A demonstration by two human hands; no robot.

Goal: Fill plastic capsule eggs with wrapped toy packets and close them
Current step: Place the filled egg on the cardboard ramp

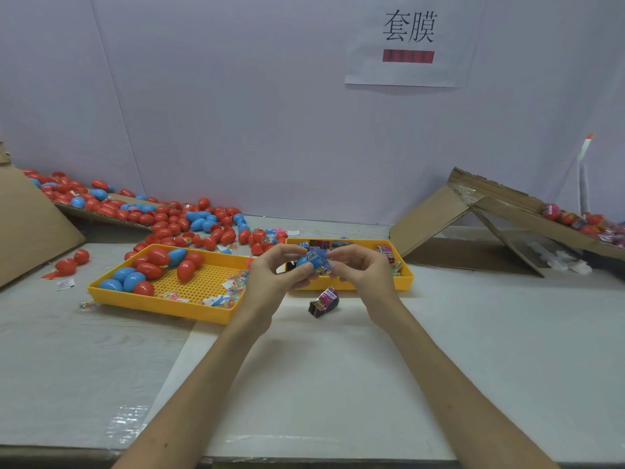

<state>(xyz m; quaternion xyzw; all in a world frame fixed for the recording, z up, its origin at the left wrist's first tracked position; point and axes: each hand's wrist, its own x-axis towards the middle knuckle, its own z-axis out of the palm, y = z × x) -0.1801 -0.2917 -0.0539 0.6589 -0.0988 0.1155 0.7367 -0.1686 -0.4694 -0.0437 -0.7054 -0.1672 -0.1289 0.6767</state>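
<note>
Both my hands meet above the table's middle, in front of the yellow trays. My left hand (pixel 275 275) grips a blue capsule egg (pixel 306 261). A blue printed wrapper (pixel 319 260) sits partly over the egg, and my right hand (pixel 360 270) pinches that wrapper from the right. Just below the hands, a dark and pink wrapper piece (pixel 324 302) lies on the table. The left yellow tray (pixel 145 301) holds red and blue eggs (pixel 157 265) and small clear toy packets (pixel 226 291). More printed wrappers (pixel 389 255) fill the right yellow tray (pixel 407 277).
A big heap of red and blue eggs (pixel 176 221) spreads over the back left, partly on cardboard (pixel 30 225). At the right, a folded cardboard ramp (pixel 473 225) carries wrapped eggs (pixel 575 220). A paper sign (pixel 407 42) hangs on the wall.
</note>
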